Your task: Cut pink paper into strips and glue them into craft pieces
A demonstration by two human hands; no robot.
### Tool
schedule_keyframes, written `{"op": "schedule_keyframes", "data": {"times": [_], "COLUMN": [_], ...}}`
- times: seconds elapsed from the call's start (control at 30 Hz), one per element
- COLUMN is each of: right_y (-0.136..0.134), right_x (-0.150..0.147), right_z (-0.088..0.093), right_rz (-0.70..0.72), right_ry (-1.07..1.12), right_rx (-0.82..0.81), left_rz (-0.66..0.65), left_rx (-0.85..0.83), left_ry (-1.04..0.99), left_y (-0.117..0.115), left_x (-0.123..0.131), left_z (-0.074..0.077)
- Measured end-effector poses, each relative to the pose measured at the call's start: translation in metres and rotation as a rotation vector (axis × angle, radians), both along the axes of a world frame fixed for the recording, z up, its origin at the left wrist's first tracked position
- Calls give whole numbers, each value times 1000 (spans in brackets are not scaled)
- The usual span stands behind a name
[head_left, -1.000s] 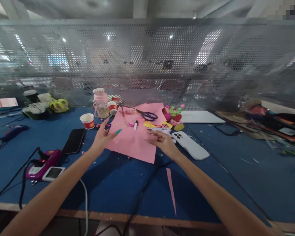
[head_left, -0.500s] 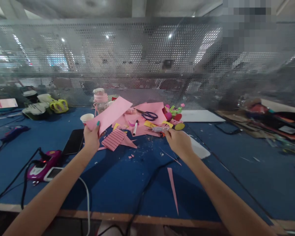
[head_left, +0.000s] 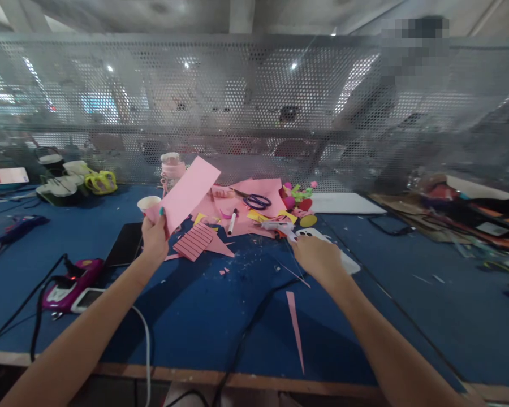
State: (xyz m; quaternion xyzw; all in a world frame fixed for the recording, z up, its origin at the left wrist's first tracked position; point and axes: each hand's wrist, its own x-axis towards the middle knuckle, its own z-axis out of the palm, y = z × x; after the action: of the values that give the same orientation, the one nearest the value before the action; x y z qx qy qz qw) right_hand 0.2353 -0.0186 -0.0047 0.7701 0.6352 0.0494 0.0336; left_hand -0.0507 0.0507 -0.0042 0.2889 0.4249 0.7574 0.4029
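My left hand (head_left: 155, 237) is closed on the lower end of a pink sheet of paper (head_left: 190, 192), held tilted above the table. My right hand (head_left: 318, 255) grips the handle of a white hot glue gun (head_left: 282, 227), its nozzle pointing left over paper scraps. Below the held sheet lies a pink piece with dark stripes (head_left: 194, 241). Between my hands are a marker (head_left: 232, 221), dark-handled scissors (head_left: 257, 201) and a pile of pink paper (head_left: 265, 189). A white phone (head_left: 348, 262) is partly hidden behind my right hand.
On the left are a paper cup (head_left: 148, 202), a bottle (head_left: 172, 167), a black phone (head_left: 125, 246) and a purple power strip (head_left: 74, 282) with cables. A long pink sliver (head_left: 295, 330) lies nearer the front edge. A perforated metal screen (head_left: 237, 85) stands behind.
My left hand has turned the pink sheet more upright and slightly left. My right hand now grips the glue gun's handle, a little lower and farther right, and the gun has come off the scraps.
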Motion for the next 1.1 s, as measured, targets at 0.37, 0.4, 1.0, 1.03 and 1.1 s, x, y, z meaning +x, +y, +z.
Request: {"op": "schedule_keyframes", "data": {"times": [0.37,0.4,1.0,1.03,1.1], "right_y": [-4,-4,31,35,41], "right_x": [-13,-12,-55,-58,-65], "right_z": [-6,-2,-10,-10,-12], "right_rz": [98,106,840,850,857], "right_ry": [16,12,179,160,146], "right_rx": [-102,-78,-17,-15,1], "left_rz": [-763,-787,-1157,-1141,-1093], "left_rx": [-280,-278,-56,-65,-85], "left_ry": [405,483,857,823,792], "left_y": [-20,-21,-18,-18,-18], "left_x": [10,10,4,4,5], "left_z": [0,-2,-6,-6,-7]}}
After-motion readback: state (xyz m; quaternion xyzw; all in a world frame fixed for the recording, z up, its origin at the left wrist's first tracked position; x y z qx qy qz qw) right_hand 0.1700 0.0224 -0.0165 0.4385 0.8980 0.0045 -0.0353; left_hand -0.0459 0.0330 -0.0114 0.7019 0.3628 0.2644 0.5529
